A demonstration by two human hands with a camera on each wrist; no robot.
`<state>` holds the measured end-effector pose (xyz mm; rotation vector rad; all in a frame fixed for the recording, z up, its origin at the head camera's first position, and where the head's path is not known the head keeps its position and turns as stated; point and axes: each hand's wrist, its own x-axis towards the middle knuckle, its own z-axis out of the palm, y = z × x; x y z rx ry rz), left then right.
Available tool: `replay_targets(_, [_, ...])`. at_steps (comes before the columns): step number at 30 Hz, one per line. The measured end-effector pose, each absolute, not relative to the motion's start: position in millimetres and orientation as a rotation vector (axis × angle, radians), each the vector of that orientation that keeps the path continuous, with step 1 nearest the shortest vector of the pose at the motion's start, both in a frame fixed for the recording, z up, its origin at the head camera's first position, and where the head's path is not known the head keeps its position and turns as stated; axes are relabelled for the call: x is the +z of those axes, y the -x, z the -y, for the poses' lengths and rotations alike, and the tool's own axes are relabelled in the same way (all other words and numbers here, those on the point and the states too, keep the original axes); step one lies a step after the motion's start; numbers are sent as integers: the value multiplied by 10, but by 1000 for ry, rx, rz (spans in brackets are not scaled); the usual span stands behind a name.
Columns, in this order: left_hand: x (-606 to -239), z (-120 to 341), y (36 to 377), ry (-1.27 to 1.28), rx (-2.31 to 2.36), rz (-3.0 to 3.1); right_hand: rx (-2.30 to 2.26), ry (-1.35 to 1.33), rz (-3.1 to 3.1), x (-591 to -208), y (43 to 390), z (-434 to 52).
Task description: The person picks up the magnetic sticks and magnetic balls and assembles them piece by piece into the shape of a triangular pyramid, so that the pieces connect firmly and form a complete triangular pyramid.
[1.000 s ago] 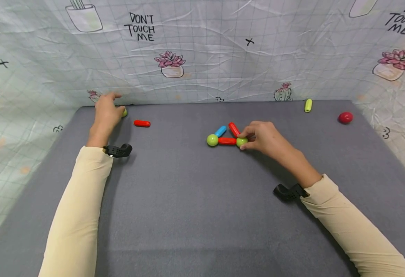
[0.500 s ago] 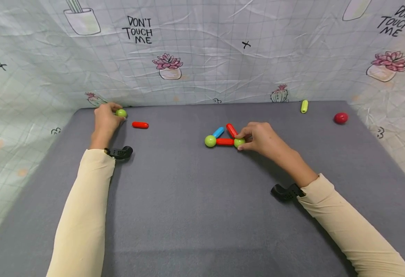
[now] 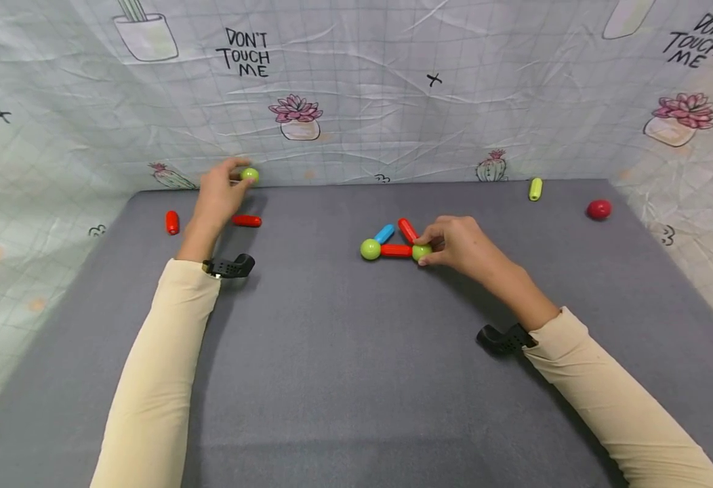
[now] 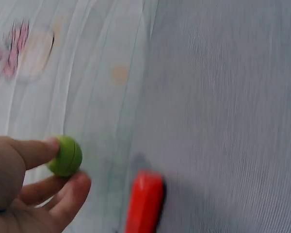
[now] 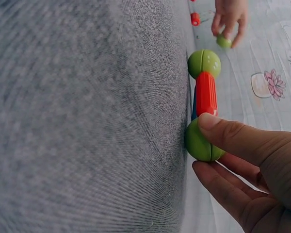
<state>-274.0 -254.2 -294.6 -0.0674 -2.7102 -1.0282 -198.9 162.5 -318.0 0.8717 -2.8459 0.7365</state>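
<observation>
two hands are seen over the grey mat (image 3: 332, 352): a small green ball (image 3: 249, 175) is pinched in the left hand (image 3: 216, 196), lifted near the back wall, while another green ball (image 3: 420, 252), joined to a red rod (image 3: 396, 250), is gripped by the right hand (image 3: 463, 244).

A grey felt-like table surface (image 3: 344, 379) fills the scene, enclosed on three sides by a creased, pale grid-patterned cloth backdrop (image 3: 362, 115). The cloth is printed with potted pink succulents, small cacti, black crosses and the hand-lettered words "DON'T TOUCH ME". Even, soft light casts faint shadows.
</observation>
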Motion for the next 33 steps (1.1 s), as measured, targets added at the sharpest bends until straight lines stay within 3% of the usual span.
replay_targets(21, [-3011,1279,2727,579,-1167,2877,792,-842,2901,-3148,2041,-1619])
replay_targets(33, [-3082,947,2796,840,-1178,2924,812,-828,2909,-3153,2047,-1626])
